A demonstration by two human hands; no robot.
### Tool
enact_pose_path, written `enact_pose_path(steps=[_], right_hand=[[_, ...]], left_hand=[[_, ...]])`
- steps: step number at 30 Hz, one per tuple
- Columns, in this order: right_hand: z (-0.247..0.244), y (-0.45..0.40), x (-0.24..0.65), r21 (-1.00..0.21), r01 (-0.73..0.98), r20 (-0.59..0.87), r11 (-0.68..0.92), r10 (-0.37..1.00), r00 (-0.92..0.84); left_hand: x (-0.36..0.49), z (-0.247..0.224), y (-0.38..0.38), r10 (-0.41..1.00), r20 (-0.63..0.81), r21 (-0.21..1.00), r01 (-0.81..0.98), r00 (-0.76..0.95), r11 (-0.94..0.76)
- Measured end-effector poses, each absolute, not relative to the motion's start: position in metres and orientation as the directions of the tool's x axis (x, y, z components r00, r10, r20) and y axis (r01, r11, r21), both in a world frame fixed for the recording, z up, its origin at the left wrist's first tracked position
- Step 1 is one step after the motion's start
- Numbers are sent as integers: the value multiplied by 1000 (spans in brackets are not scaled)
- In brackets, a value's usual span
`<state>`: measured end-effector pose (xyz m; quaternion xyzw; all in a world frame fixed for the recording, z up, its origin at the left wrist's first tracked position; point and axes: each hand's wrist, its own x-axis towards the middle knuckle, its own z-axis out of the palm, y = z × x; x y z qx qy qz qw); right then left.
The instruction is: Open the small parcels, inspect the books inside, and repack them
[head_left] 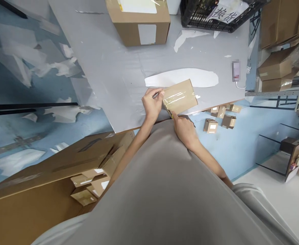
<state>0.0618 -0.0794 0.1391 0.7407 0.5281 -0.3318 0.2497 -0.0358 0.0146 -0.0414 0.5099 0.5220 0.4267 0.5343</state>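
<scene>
A small cardboard box (181, 96) with shiny clear tape across its top lies near the front edge of the table. My left hand (152, 104) pinches the box's left corner between thumb and fingers. My right hand (186, 129) is closed around a utility knife (172, 115), of which only a bit of yellow and black shows under the stretched index finger. That fingertip is at the box's near left edge. Whether the blade touches the cardboard is hidden. Just behind the box lies a long white paper strip (182, 77).
A larger carton (144, 32) and a black crate (205, 22) with a handwritten sheet stand at the back of the grey table (108, 68). A big open carton (37, 211) with several small boxes is at my lower left. Paper scraps litter the floor.
</scene>
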Motion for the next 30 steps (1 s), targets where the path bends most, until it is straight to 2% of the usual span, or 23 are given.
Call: enact_pose_path(steps=[3,7,11,14,21,26,30], right_hand=[[140,-85,63,-3,951,-750,-309,630,202],[138,-86,82,-109,924,-698,-367,690,191],[120,-84,125,-238,851,-492,-469,813,310],[98,-77,163,-285,820,-381,-497,844,379],[70,-62,201,-333,833,-396,-442,867,302],[68,-62,198,-318,837,-439,-446,851,287],[64,-62,202,-365,827,-428,-427,866,258]], left_hand=[[-35,-44,15,990,-111,991,80,88,104],[-36,-47,17,986,-119,990,91,113,109],[-46,-44,13,968,-183,977,145,170,159],[-58,-35,8,941,-202,966,212,272,146],[-64,-27,9,876,-240,956,257,419,139],[-60,-34,8,889,-233,961,231,394,149],[-57,-32,5,908,-246,961,208,339,183]])
